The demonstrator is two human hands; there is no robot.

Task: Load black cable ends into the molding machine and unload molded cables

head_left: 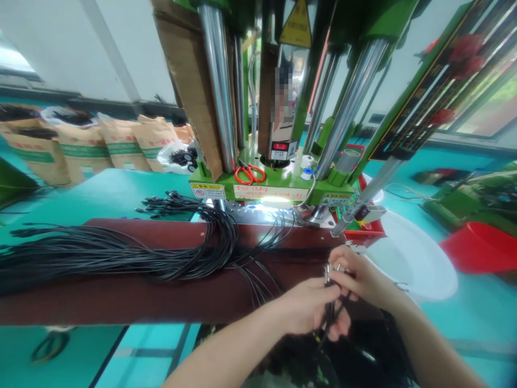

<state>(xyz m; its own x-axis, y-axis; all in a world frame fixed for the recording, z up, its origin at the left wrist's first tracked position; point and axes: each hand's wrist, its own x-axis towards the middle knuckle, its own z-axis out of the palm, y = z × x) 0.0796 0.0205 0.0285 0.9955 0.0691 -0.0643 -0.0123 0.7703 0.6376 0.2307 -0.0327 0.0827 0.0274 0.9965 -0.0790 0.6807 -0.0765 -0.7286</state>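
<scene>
My left hand (309, 307) is wrapped round several black cables (329, 312) near the right end of a brown board (121, 302). Small silver metal connectors (327, 274) stick up from its grip. The fingers of my right hand (351, 275) are closed on these connector ends, touching my left hand's thumb. A big bundle of black cables (173, 258) lies along the board to the left, its upper part curving toward a green press machine (186, 186). Some thin cables run under the lit front of the machine.
Red-handled scissors (250, 174) lie on the machine's green plate. A white basin (420, 258) and a red tray (363, 234) are at the right, with a red bucket (484, 248) beyond. Paper sacks (83, 148) stand at the back left.
</scene>
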